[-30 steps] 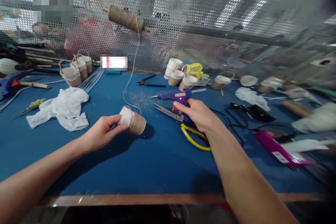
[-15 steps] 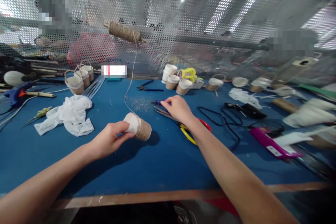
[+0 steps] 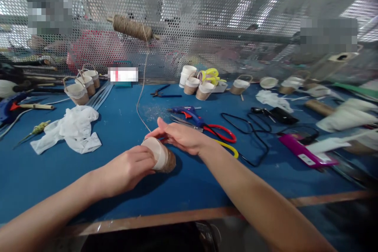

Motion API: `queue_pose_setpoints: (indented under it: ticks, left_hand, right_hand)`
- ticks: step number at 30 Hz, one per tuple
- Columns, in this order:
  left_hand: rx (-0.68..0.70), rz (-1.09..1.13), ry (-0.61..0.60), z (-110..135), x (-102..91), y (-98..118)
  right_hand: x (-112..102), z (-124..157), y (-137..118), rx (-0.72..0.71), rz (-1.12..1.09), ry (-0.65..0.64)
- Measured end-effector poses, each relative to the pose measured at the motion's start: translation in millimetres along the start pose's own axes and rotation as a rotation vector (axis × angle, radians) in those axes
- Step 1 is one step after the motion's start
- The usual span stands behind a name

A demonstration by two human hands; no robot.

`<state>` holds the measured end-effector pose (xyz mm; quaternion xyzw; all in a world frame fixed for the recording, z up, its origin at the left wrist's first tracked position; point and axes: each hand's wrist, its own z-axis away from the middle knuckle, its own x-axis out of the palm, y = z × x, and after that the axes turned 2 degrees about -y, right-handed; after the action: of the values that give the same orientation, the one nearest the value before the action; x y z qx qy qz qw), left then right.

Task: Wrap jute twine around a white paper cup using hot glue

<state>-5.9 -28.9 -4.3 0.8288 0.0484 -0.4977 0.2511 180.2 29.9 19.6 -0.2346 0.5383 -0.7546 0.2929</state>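
My left hand (image 3: 130,169) is closed on a white paper cup (image 3: 161,155), fingers inside its rim and the cup tipped on its side just over the blue table. Brown jute twine is wound around the cup's lower part. My right hand (image 3: 183,136) is at the far side of the cup, its fingers stretched out and thumb raised; the fingertips are partly hidden behind the rim. From a twine spool (image 3: 132,27) hung on the mesh, a strand (image 3: 141,86) runs down to the cup by those fingertips. A blue glue gun (image 3: 189,113) and red-and-yellow-handled scissors (image 3: 220,132) lie beyond my right hand.
Twine-wrapped cups with handles stand at left (image 3: 77,93) and back centre (image 3: 205,90). Pliers (image 3: 163,92), a crumpled white cloth (image 3: 69,128), a black cable (image 3: 251,134) and a purple power strip (image 3: 307,151) lie around. Perforated metal mesh (image 3: 189,43) closes the back.
My right hand has left the glue gun, which now lies in view on the table, and has come left to the cup. My left hand has turned the cup, still holding it.
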Motion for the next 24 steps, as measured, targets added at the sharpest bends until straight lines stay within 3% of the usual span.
queue_pose_setpoints:
  ticks: [6, 10, 16, 21, 24]
  left_hand:
    - [0.031, -0.042, -0.019, 0, 2.1, 1]
    - [0.053, -0.098, -0.034, 0, 2.3, 1]
    - [0.12, -0.176, -0.083, -3, -3.8, 10]
    - [0.14, -0.196, -0.087, -4, -4.5, 12]
    - [0.063, -0.079, -0.086, -2, -4.2, 9]
  right_hand:
    - [7, 6, -6, -0.005, -0.068, -0.034]
    - [5, 5, -4, -0.03, 0.106, 0.079]
    - [5, 10, -17, -0.004, 0.475, -0.037]
    - [16, 8, -30, -0.038, 0.687, 0.153]
    - [15, 9, -29, -0.101, 0.557, 0.274]
